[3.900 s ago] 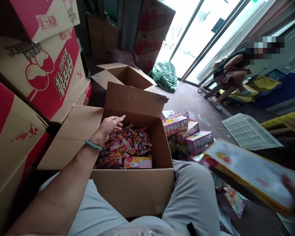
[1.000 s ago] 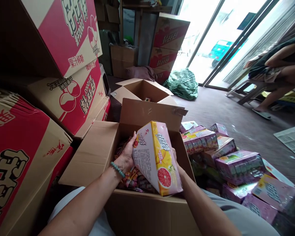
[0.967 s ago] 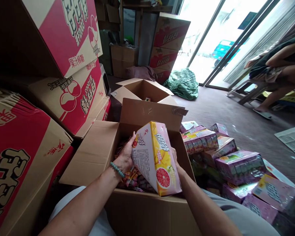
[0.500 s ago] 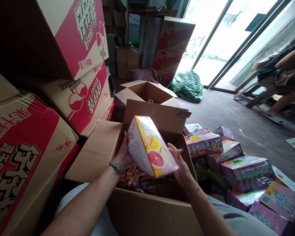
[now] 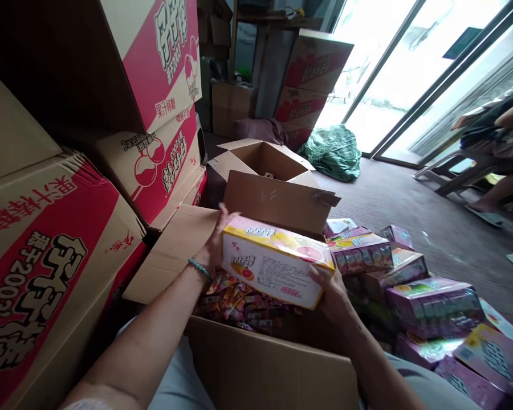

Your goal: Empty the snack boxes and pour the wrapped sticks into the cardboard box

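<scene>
A pink, yellow and white candy box (image 5: 277, 262) is held level above an open cardboard carton (image 5: 273, 353). My left hand (image 5: 217, 239), with a beaded bracelet at the wrist, presses against the box's left end. On the right end, the fingers of my right hand (image 5: 327, 285) wrap round the lower corner. The white printed side faces me, and the fruit-patterned top is partly in view. Below it, many small wrapped candies (image 5: 235, 302) lie inside the carton. The box hides part of the carton's inside.
Large red-and-tan cartons (image 5: 162, 165) are stacked to my left. To the right lies a pile of purple candy boxes (image 5: 431, 302). Behind stands another open carton (image 5: 277, 159), beside a green sack (image 5: 333, 151). Someone sits on a stool (image 5: 444, 165) at the far right.
The candy box has turned from slanting down rightward to nearly level, its white side now facing me. My right hand has shifted its hold onto the right end. The view has swung slightly left.
</scene>
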The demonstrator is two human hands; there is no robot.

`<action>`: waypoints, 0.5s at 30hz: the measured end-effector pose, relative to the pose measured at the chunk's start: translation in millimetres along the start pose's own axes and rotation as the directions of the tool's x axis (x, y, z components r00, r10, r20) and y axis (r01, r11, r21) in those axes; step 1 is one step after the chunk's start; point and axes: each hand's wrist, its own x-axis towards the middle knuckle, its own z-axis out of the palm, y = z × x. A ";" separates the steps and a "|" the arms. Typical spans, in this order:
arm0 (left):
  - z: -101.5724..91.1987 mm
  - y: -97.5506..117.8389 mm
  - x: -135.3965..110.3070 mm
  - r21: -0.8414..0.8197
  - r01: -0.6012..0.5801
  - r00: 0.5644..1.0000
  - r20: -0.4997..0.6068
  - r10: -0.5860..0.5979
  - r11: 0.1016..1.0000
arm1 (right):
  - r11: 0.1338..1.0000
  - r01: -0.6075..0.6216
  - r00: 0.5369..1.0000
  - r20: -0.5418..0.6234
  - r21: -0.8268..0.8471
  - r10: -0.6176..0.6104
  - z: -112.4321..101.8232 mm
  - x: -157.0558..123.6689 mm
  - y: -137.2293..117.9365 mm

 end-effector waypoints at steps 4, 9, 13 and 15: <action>16.9 -11.0 -7.4 -0.026 0.048 0.964 0.262 -0.040 0.998 | 0.999 -0.040 0.989 -0.143 -0.031 0.035 -24.2 11.7 16.3; 15.0 -10.3 -4.7 -0.076 -0.020 0.985 0.168 0.033 0.997 | 0.996 -0.028 0.999 -0.048 -0.082 0.025 -20.2 8.5 36.7; 10.5 -16.3 -3.0 -0.084 0.048 0.969 0.244 -0.026 0.995 | 0.993 0.030 0.997 -0.072 -0.114 -0.038 -24.4 8.8 40.6; 11.6 -19.6 -4.2 -0.102 0.037 0.966 0.258 -0.010 0.994 | 0.984 0.051 0.998 -0.040 -0.170 -0.058 -30.9 9.5 42.8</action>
